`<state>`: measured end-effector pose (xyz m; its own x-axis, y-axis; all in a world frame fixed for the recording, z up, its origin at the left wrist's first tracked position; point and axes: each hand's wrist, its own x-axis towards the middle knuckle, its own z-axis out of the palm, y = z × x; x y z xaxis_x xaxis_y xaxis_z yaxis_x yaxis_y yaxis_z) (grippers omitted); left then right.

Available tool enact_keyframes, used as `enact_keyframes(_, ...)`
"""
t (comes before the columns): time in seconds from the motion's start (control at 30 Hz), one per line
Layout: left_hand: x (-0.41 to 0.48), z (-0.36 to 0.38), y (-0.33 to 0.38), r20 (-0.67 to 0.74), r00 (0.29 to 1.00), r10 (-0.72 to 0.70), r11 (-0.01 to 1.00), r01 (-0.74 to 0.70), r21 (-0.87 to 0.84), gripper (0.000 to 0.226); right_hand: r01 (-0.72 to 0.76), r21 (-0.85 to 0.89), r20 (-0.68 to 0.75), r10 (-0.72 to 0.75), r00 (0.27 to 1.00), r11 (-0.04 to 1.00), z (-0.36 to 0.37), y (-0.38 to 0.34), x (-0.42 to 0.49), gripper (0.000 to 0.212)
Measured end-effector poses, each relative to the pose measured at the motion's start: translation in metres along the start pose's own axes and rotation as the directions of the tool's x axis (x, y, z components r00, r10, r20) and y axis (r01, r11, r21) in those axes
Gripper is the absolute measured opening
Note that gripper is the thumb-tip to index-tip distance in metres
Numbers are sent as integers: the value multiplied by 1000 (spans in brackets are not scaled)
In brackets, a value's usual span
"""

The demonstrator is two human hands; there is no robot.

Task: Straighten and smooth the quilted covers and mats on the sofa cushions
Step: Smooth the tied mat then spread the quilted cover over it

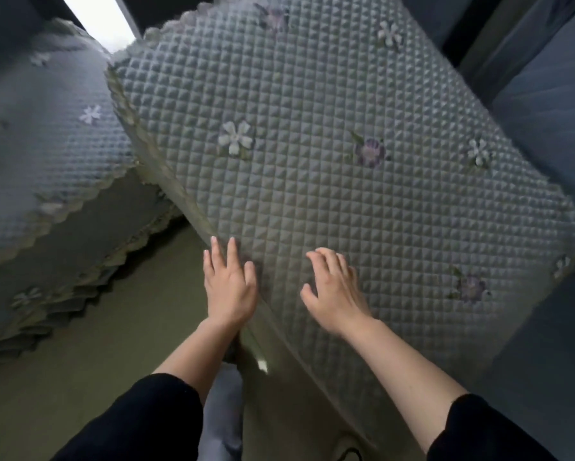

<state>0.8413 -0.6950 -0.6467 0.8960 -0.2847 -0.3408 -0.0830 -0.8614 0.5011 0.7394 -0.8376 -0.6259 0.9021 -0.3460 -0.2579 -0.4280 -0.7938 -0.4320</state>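
Probably the main risk now is that the quilted mat (312, 201) slides as a whole instead of becoming flat. Both hands lie close together at its front edge, well below the white flower (235, 138) stitched near its middle, and nothing holds the far side beyond that flower. If the palms push forward with much weight, I think the mat can travel toward the dark back cushions (545, 94), to the right of the flower, and make a fold there. A sideways stroke could also turn the mat, so that its scalloped trim (126, 104), left of the flower, is no more in line with the seat edge. The second quilted cover (46, 144), far left of the flower on the neighbour cushion, looks out of easy reach from this stance.

The left hand (230, 287) lies flat, palm down, below the flower, just at the line where the mat bends downward over the seat front. Its fingers are straight and a little spread; it grasps nothing, it only presses. The right hand (334, 291) rests below and to the right of the flower, on the top surface. Its fingers are bent a little, with the tips on the quilting, and the thumb stands out to the side; it pinches no cloth as far as I can see. Both forearms are bare, with black sleeves (139, 420) ending near the elbows.
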Motion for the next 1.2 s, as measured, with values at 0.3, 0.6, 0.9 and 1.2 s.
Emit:
enact_keyframes(0.3,230,-134,-28,-240,971,22,986,-61,-155,58,58,2,-24,-58,998,998,-25,-136,212,64)
enact_keyframes(0.6,403,-224,-45,20,983,-185,714,148,-685,65,148,-195,-105,-170,980,970,-7,-237,346,87)
enact_keyframes(0.9,458,-222,-82,352,930,-108,571,348,-744,52,64,-385,-114,-116,987,921,22,-252,365,127)
enact_keyframes(1.2,462,-230,-87,505,863,-35,603,421,-678,75,110,-357,-166,-179,970,928,14,-254,366,123)
